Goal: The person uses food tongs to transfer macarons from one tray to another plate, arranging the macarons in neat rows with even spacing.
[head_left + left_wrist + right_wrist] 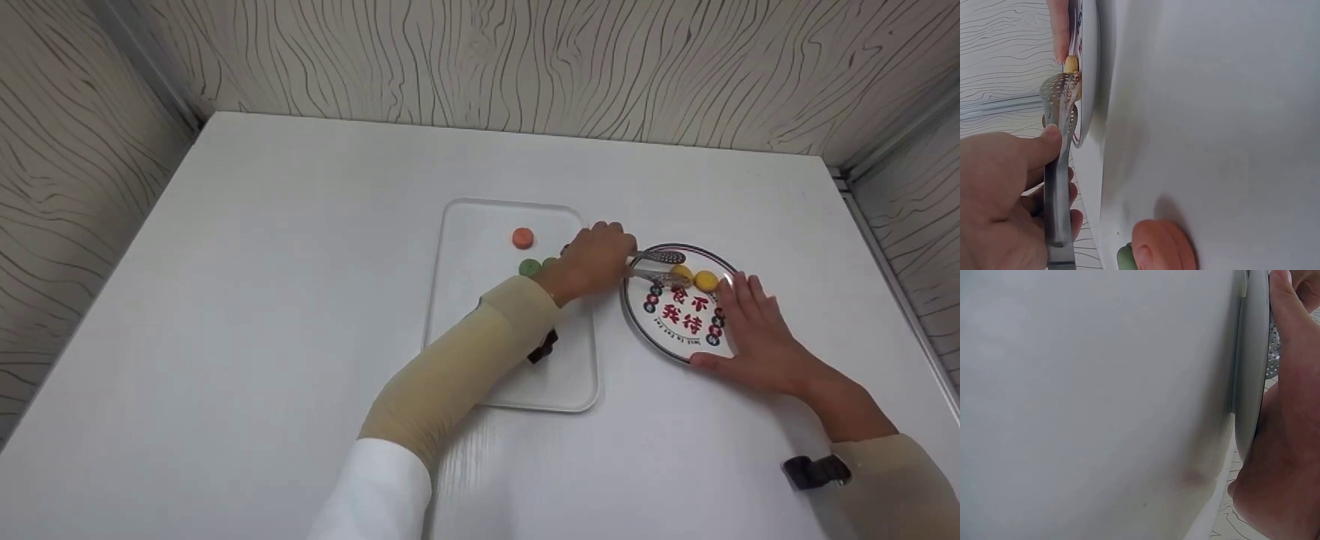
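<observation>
My left hand (596,259) holds metal food tongs (1058,185) with perforated ends, reaching from over the tray to the plate (660,339). The tong ends are around one yellow macaron-like piece (681,273); whether they squeeze it I cannot tell. Beside it on the plate lies a second yellow piece (706,281). The plate is round and white with a dark rim and red characters. My right hand (765,345) rests on its right edge, fingers extended and spread, thumb at the near rim. In the right wrist view, the thumb side of that hand touches the plate edge (1252,371).
A white rectangular tray (480,225) stands left of the plate, partly under my left forearm. On it lie an orange piece (523,238) and a green piece (529,268), with another green one partly hidden by the hand. Wood-patterned panels (480,60) border the white table.
</observation>
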A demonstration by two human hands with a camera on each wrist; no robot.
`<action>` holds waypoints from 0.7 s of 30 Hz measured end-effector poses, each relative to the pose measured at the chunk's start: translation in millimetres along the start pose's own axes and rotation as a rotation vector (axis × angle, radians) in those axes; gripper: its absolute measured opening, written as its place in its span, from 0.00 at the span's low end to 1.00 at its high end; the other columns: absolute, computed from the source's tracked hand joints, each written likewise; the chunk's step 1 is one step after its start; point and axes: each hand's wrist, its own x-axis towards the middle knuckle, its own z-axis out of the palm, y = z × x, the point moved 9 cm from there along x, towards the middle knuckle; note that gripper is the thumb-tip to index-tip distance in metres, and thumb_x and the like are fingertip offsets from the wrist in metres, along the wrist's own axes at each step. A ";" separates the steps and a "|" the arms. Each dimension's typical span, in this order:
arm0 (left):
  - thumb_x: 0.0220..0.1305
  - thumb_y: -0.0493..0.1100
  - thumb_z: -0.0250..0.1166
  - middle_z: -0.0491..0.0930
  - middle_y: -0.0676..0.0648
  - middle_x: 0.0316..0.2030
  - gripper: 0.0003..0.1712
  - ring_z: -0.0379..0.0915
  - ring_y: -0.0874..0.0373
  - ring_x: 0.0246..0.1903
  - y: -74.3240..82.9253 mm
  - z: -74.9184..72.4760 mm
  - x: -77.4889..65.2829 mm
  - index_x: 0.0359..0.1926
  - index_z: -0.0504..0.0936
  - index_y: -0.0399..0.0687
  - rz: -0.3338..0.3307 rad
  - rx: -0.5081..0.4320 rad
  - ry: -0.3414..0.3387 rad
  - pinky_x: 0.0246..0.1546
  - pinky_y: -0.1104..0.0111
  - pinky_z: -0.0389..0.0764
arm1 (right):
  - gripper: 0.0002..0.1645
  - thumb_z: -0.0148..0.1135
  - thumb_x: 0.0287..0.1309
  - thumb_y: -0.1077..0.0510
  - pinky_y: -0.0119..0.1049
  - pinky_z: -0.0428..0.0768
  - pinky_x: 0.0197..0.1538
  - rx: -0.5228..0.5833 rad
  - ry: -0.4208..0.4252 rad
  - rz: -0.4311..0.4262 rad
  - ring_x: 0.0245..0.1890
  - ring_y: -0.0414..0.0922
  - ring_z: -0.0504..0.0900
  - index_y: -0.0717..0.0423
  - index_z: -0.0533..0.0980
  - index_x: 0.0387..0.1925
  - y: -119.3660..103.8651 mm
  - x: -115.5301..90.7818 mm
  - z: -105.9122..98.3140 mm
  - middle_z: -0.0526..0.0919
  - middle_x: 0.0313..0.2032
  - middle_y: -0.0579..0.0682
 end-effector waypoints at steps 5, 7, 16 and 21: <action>0.73 0.51 0.64 0.77 0.54 0.57 0.23 0.70 0.61 0.55 -3.0 -2.0 -2.1 0.66 0.78 0.58 -0.020 -0.046 -0.010 0.58 0.68 0.75 | 0.75 0.66 0.59 0.31 0.64 0.26 0.73 -0.001 0.001 -0.004 0.76 0.66 0.20 0.71 0.31 0.77 -0.4 -0.5 -0.3 0.25 0.76 0.74; 0.73 0.51 0.64 0.76 0.54 0.57 0.23 0.69 0.61 0.55 -3.3 -3.4 -2.6 0.66 0.78 0.58 -0.019 -0.051 -0.010 0.58 0.68 0.75 | 0.75 0.66 0.59 0.31 0.65 0.26 0.73 -0.003 0.002 -0.007 0.76 0.66 0.20 0.72 0.31 0.77 -0.4 -0.6 -0.2 0.25 0.76 0.74; 0.73 0.53 0.63 0.76 0.54 0.57 0.24 0.70 0.60 0.57 -2.8 -12.4 -7.8 0.66 0.78 0.56 0.025 -0.006 0.001 0.59 0.68 0.73 | 0.74 0.66 0.60 0.31 0.59 0.25 0.74 -0.005 -0.001 -0.001 0.76 0.66 0.20 0.72 0.31 0.77 0.1 -1.2 0.1 0.25 0.76 0.74; 0.73 0.52 0.63 0.76 0.54 0.57 0.23 0.69 0.61 0.56 -12.0 -17.4 -12.5 0.66 0.78 0.57 0.023 -0.035 0.000 0.60 0.69 0.72 | 0.74 0.66 0.60 0.32 0.55 0.24 0.75 0.004 -0.003 -0.007 0.75 0.66 0.20 0.72 0.31 0.77 -2.3 -1.6 -1.7 0.25 0.76 0.74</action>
